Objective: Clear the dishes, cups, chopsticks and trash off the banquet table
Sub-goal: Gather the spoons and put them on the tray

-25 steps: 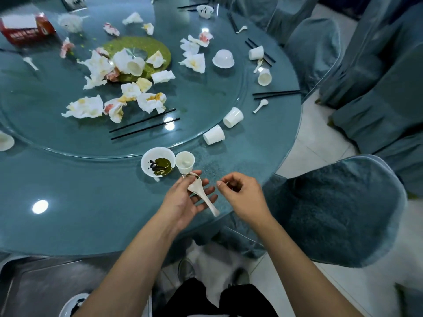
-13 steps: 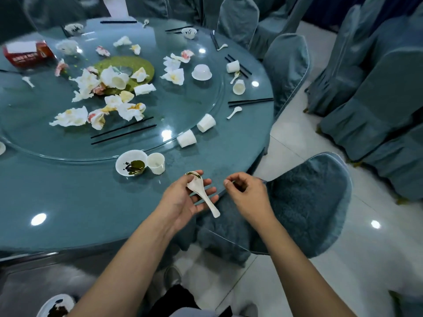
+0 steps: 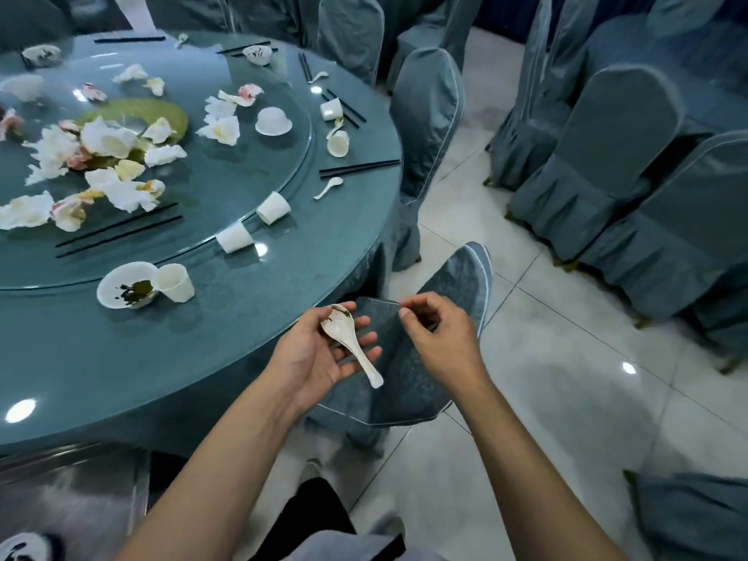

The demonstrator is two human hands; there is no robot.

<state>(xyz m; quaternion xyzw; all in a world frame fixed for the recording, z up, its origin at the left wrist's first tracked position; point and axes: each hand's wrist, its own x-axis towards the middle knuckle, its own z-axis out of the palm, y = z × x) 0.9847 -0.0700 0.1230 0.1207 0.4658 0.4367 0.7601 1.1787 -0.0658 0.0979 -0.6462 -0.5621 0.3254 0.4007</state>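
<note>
A round banquet table with a blue-green cloth under glass (image 3: 121,370) fills the left side. On it sits a round glass turntable (image 3: 226,196). Chairs in grey-blue fabric covers (image 3: 623,155) stand in rows at the right, and one such covered chair (image 3: 425,103) stands against the table edge. The floor is of glossy pale square tiles (image 3: 546,398). A grey metal surface (image 3: 73,496) lies at bottom left.
</note>
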